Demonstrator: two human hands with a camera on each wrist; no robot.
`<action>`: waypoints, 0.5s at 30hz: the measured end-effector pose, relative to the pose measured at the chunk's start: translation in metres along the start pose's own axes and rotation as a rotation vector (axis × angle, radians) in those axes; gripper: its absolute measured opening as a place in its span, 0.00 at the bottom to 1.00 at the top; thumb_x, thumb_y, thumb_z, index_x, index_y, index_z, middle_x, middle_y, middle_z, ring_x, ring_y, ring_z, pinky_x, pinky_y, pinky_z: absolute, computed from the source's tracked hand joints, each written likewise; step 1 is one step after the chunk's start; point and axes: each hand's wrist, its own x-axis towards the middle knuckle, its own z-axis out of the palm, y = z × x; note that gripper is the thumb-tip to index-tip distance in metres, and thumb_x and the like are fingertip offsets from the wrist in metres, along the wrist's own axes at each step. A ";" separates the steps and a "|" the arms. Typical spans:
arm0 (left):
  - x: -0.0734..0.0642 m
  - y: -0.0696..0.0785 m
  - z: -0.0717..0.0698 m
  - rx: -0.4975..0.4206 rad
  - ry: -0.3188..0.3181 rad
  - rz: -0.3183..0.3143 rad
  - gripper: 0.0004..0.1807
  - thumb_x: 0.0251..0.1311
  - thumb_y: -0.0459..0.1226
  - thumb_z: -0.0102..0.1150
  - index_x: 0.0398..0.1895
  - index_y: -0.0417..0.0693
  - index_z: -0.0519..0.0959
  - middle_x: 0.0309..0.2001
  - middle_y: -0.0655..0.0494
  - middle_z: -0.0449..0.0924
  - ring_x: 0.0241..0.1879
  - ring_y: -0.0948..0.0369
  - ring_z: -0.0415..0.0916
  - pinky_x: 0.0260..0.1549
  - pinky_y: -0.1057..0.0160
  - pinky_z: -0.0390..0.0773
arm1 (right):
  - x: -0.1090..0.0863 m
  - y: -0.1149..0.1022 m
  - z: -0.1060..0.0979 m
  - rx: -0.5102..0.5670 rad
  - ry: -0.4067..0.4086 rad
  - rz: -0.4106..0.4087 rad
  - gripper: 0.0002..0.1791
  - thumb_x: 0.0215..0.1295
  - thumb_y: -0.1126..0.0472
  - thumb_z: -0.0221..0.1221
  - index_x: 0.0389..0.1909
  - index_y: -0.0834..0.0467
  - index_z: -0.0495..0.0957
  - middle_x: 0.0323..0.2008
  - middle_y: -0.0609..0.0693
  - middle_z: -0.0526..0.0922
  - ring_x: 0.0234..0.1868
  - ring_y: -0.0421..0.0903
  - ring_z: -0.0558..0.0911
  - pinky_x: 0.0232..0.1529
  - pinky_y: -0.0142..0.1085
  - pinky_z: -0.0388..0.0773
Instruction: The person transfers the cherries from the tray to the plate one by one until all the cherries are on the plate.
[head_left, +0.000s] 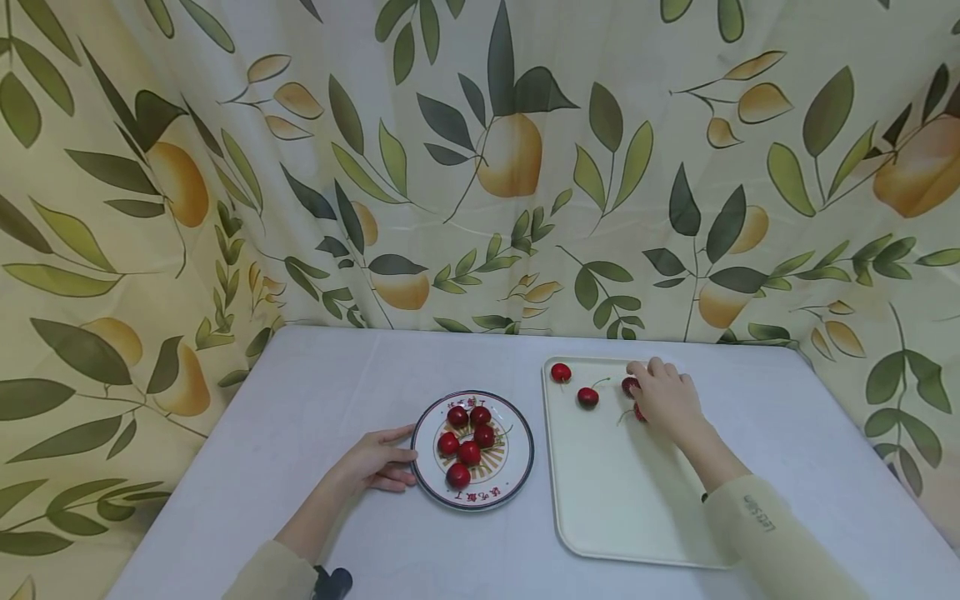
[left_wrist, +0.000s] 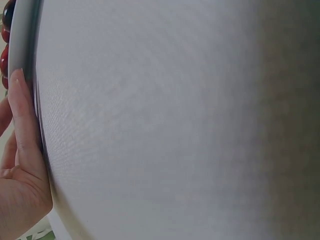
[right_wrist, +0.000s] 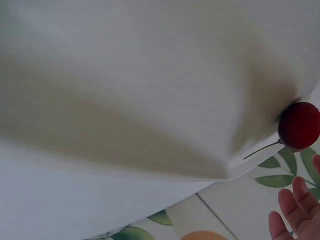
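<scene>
My left hand (head_left: 378, 460) is at the left edge of a round white plate (head_left: 517, 450) with a dark rim, its fingertips touching the rim. Several red cherries (head_left: 469, 452) lie on the plate, one with a stem. In the left wrist view, a finger (left_wrist: 25, 115) lies along the plate's side. My right hand (head_left: 667, 396) reaches over the far part of a pale tray (head_left: 615, 500), with its fingertips right at a dark cherry (head_left: 629, 386). A stemmed cherry (right_wrist: 300, 125) sits close beside the spread fingers (right_wrist: 295, 205) in the right wrist view.
Two more cherries lie on the tray, one at its far left corner (head_left: 560, 372) and a stemmed one (head_left: 588, 397) nearer the hand. A white cloth (head_left: 360, 367) covers the table. A leaf-and-fruit patterned curtain (head_left: 465, 250) hangs behind it.
</scene>
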 end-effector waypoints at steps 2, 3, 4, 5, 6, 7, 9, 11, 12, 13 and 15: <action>0.000 0.000 0.000 0.000 -0.001 0.001 0.33 0.57 0.33 0.58 0.67 0.47 0.61 0.32 0.45 0.82 0.23 0.57 0.82 0.27 0.59 0.83 | -0.001 0.008 0.002 -0.003 -0.038 0.026 0.19 0.62 0.62 0.56 0.53 0.61 0.67 0.42 0.65 0.68 0.43 0.62 0.67 0.42 0.58 0.67; 0.000 0.000 0.000 0.001 -0.002 0.002 0.33 0.57 0.33 0.58 0.67 0.47 0.61 0.32 0.45 0.82 0.23 0.57 0.82 0.27 0.59 0.83 | 0.000 0.011 0.003 -0.003 -0.054 0.037 0.19 0.62 0.62 0.56 0.53 0.61 0.67 0.42 0.65 0.68 0.44 0.63 0.67 0.43 0.58 0.67; 0.000 0.000 0.000 0.001 -0.002 0.003 0.33 0.57 0.33 0.58 0.67 0.47 0.61 0.32 0.45 0.82 0.23 0.57 0.82 0.27 0.59 0.83 | -0.001 0.015 0.004 -0.001 -0.069 0.049 0.19 0.62 0.62 0.55 0.53 0.61 0.66 0.42 0.65 0.67 0.44 0.63 0.66 0.43 0.59 0.67; 0.001 -0.001 0.000 0.002 -0.001 0.001 0.33 0.57 0.33 0.58 0.67 0.48 0.61 0.32 0.45 0.82 0.23 0.57 0.82 0.27 0.59 0.83 | -0.001 0.017 0.005 0.002 -0.081 0.057 0.19 0.62 0.62 0.55 0.53 0.61 0.66 0.42 0.66 0.67 0.44 0.63 0.66 0.43 0.59 0.66; 0.001 -0.001 0.000 0.004 0.000 0.002 0.33 0.57 0.33 0.57 0.67 0.48 0.61 0.32 0.46 0.82 0.23 0.57 0.82 0.27 0.59 0.83 | -0.001 0.020 0.005 0.004 -0.090 0.063 0.19 0.62 0.63 0.55 0.53 0.61 0.66 0.42 0.66 0.67 0.44 0.64 0.66 0.43 0.59 0.66; 0.001 -0.001 0.000 0.008 0.001 0.002 0.32 0.57 0.33 0.57 0.67 0.48 0.61 0.31 0.46 0.82 0.23 0.57 0.82 0.27 0.59 0.83 | -0.001 0.023 0.006 0.006 -0.097 0.067 0.18 0.62 0.63 0.55 0.52 0.61 0.67 0.41 0.66 0.67 0.43 0.64 0.66 0.42 0.59 0.66; 0.002 -0.001 0.000 0.012 0.005 -0.001 0.32 0.57 0.33 0.57 0.67 0.48 0.61 0.31 0.47 0.82 0.23 0.57 0.82 0.27 0.59 0.83 | -0.002 0.027 0.007 0.011 -0.105 0.070 0.17 0.62 0.63 0.54 0.52 0.61 0.67 0.40 0.65 0.67 0.43 0.64 0.66 0.41 0.58 0.66; 0.003 -0.002 0.000 0.016 0.010 -0.002 0.32 0.58 0.33 0.57 0.67 0.49 0.62 0.30 0.47 0.82 0.23 0.57 0.82 0.27 0.59 0.83 | -0.002 0.029 0.007 0.018 -0.110 0.068 0.16 0.63 0.64 0.53 0.51 0.61 0.67 0.39 0.65 0.66 0.42 0.64 0.66 0.40 0.57 0.66; 0.003 -0.002 0.000 0.017 0.011 -0.002 0.32 0.58 0.34 0.57 0.67 0.49 0.62 0.30 0.47 0.82 0.23 0.57 0.82 0.27 0.59 0.83 | -0.002 0.030 0.007 0.021 -0.112 0.067 0.15 0.63 0.64 0.53 0.50 0.61 0.67 0.39 0.65 0.66 0.42 0.64 0.66 0.40 0.57 0.66; 0.003 -0.002 0.000 0.018 0.011 -0.001 0.32 0.58 0.34 0.57 0.67 0.49 0.62 0.30 0.47 0.82 0.23 0.57 0.82 0.27 0.59 0.83 | -0.001 0.031 0.007 0.024 -0.116 0.066 0.15 0.63 0.64 0.52 0.50 0.61 0.67 0.39 0.65 0.66 0.42 0.64 0.66 0.39 0.57 0.66; 0.003 -0.002 0.000 0.020 0.013 0.001 0.32 0.58 0.33 0.57 0.67 0.49 0.62 0.30 0.47 0.82 0.23 0.57 0.82 0.26 0.59 0.83 | 0.000 0.031 0.007 0.024 -0.130 0.067 0.14 0.63 0.64 0.52 0.50 0.61 0.68 0.38 0.65 0.66 0.42 0.64 0.65 0.39 0.57 0.65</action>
